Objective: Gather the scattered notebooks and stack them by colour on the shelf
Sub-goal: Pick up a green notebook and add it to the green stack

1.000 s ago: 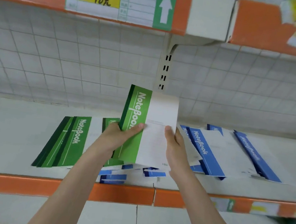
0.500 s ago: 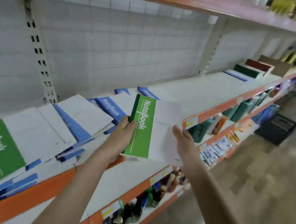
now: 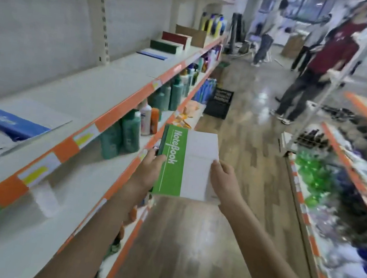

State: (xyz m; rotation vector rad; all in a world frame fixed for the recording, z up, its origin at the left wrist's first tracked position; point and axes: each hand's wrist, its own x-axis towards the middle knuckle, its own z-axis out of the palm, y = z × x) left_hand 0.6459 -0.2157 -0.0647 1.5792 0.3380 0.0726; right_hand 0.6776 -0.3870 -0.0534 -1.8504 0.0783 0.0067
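Observation:
I hold a small stack of green-and-white notebooks (image 3: 187, 162) out over the aisle, level with the lower shelf edge. My left hand (image 3: 149, 169) grips its green spine side and my right hand (image 3: 223, 181) grips the white right edge. A blue notebook (image 3: 9, 121) lies on the white shelf (image 3: 85, 93) at the far left. Further along that shelf lie a thin blue stack (image 3: 153, 53), a green stack (image 3: 165, 46) and a dark red stack (image 3: 176, 38).
Bottles (image 3: 129, 131) fill the lower shelves on the left. A black crate (image 3: 218, 103) stands on the wooden floor. Two people (image 3: 315, 70) stand in the aisle ahead. A second orange-edged shelf unit (image 3: 346, 174) lines the right side.
My view has swung right, from facing the shelf to looking down the aisle. The green notebooks stayed in both hands and came away from the scattered pile.

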